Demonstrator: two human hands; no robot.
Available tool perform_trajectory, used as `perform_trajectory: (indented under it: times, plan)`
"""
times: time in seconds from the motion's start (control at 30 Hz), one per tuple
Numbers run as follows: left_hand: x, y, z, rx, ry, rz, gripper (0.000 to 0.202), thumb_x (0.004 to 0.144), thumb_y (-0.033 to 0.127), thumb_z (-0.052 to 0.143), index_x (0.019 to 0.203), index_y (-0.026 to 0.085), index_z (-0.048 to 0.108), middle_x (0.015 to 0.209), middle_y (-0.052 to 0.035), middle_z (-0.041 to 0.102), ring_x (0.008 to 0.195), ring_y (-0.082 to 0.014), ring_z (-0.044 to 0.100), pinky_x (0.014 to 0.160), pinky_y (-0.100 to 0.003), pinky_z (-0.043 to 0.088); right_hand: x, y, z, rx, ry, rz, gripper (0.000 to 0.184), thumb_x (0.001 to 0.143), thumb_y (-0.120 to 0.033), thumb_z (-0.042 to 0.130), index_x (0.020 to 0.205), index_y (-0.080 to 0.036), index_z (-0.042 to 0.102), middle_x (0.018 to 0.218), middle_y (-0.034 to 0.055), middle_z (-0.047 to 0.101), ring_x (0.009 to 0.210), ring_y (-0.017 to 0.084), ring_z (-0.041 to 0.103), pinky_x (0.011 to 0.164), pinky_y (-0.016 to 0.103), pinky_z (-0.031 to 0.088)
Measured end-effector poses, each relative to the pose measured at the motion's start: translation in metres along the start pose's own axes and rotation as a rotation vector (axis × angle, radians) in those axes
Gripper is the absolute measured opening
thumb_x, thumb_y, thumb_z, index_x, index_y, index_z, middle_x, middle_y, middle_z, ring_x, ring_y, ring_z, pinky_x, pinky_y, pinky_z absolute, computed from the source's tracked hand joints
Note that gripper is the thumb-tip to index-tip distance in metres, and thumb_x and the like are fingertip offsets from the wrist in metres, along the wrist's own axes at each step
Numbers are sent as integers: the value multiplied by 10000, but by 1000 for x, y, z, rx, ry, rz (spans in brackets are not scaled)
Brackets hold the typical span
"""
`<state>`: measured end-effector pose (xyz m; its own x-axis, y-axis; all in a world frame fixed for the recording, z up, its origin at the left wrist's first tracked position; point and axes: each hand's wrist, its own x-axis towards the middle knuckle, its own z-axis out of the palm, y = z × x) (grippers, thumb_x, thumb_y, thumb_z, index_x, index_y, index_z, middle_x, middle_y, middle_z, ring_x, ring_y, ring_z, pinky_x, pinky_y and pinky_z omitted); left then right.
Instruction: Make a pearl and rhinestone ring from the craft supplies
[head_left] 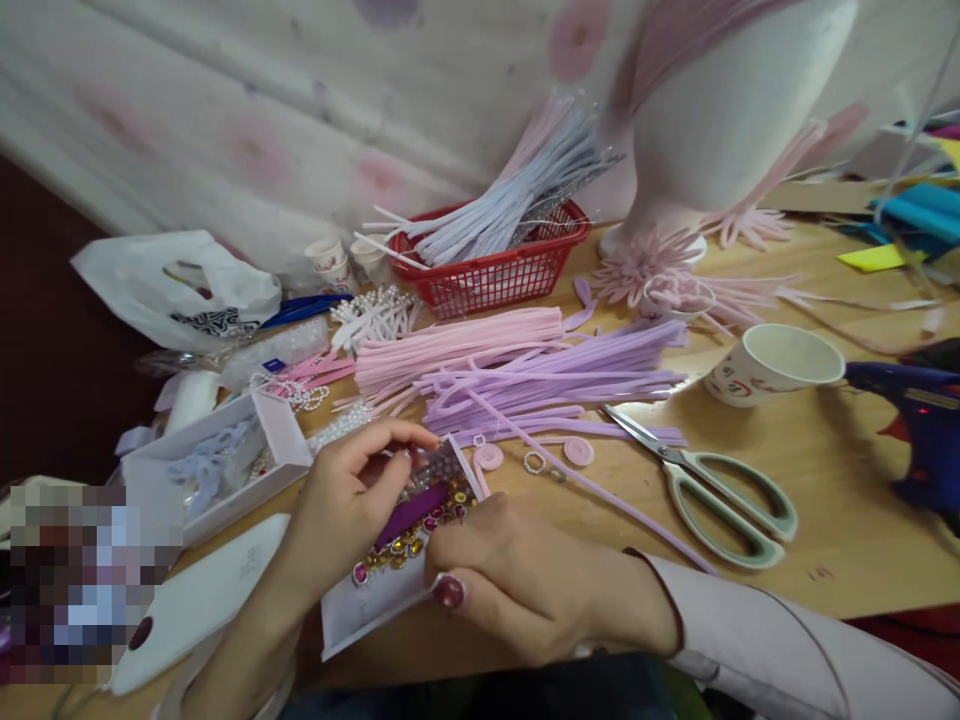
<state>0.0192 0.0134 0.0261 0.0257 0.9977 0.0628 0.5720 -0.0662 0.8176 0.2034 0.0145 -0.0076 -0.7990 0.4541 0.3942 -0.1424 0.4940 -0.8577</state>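
A small white box (346, 622) lies tilted in front of me, with gold and magenta rhinestone trims, a purple strip (411, 512) and clear beads inside. My left hand (356, 495) is over its far left side, fingers bent and thumb near the forefinger; what they pinch, if anything, is too small to make out. My right hand (517, 575) is closed on the box's right side, thumb toward me. Beyond the box lie a coiled pink pipe cleaner (489, 457), another pink coil (578, 451) and a small bead ring (534, 461).
Lilac pipe cleaners (555, 375) and pink ones (457, 345) lie behind. Scissors (705, 480), a paper cup (780, 365) and a blue glue gun (919, 430) are on the right. A red basket (495, 285) stands at the back; another white box (281, 430) and a power bank-like slab (202, 605) sit left.
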Motion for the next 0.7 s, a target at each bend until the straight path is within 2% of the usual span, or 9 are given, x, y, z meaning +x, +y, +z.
perform_trajectory:
  times: [0.1, 0.23, 0.33, 0.4, 0.47, 0.53, 0.63, 0.7]
  plan:
    - [-4, 2, -1, 100, -32, 104, 211, 858, 169, 529, 940, 236, 711, 955, -31, 721, 852, -193, 661, 754, -287, 535, 0, -1, -1, 69, 35, 18, 294, 995, -336, 312, 725, -229, 359, 660, -30, 405, 576, 124, 367, 561, 267, 318]
    - [-7, 4, -2, 196, -103, 361, 331, 862, 82, 517, 1110, 259, 648, 1155, -23, 675, 1120, -188, 599, 987, -300, 449, 1, -8, -8, 306, 162, 161, 413, 1029, -393, 239, 722, -208, 444, 711, -2, 497, 665, 127, 476, 655, 265, 400]
    - [-9, 6, -2, 219, -109, 427, 345, 871, 41, 497, 1099, 258, 639, 1133, -10, 668, 1105, -163, 593, 990, -272, 431, 2, -8, -7, 361, 201, 170, 483, 1028, -454, 244, 693, -197, 479, 700, 0, 494, 664, 125, 464, 667, 270, 398]
    - [-11, 7, 0, 201, -58, 408, 311, 886, 54, 507, 1071, 266, 641, 1086, 2, 668, 1054, -154, 603, 954, -258, 441, 4, -2, -4, 510, 206, 191, 515, 1009, -517, 273, 671, -192, 486, 638, -19, 444, 588, 112, 413, 580, 255, 360]
    - [-14, 8, 3, 150, 17, 369, 293, 902, 76, 515, 1076, 278, 636, 1063, 6, 658, 1021, -153, 604, 932, -261, 447, 7, 6, -2, 823, 247, 248, 527, 972, -596, 319, 679, -191, 489, 570, -58, 362, 482, 90, 333, 484, 231, 300]
    - [-16, 11, 8, 73, 97, 366, 277, 902, 90, 523, 1082, 271, 631, 1052, -7, 643, 1010, -168, 600, 915, -284, 459, 12, 13, -4, 1131, 307, 299, 519, 932, -645, 375, 740, -187, 523, 566, -66, 410, 438, 78, 373, 470, 220, 343]
    - [-16, 15, 15, 15, 180, 457, 243, 862, 72, 556, 1022, 237, 635, 1013, -25, 635, 994, -191, 601, 896, -325, 479, 18, 15, -10, 1305, 365, 342, 511, 927, -636, 412, 835, -172, 604, 714, 11, 611, 639, 124, 613, 654, 261, 501]
    - [-16, 17, 18, 43, 242, 523, 247, 825, 47, 573, 979, 227, 641, 996, -25, 637, 986, -195, 603, 899, -344, 481, 20, 13, -14, 1340, 389, 355, 484, 941, -605, 421, 877, -175, 633, 778, 38, 666, 784, 148, 666, 806, 290, 518]
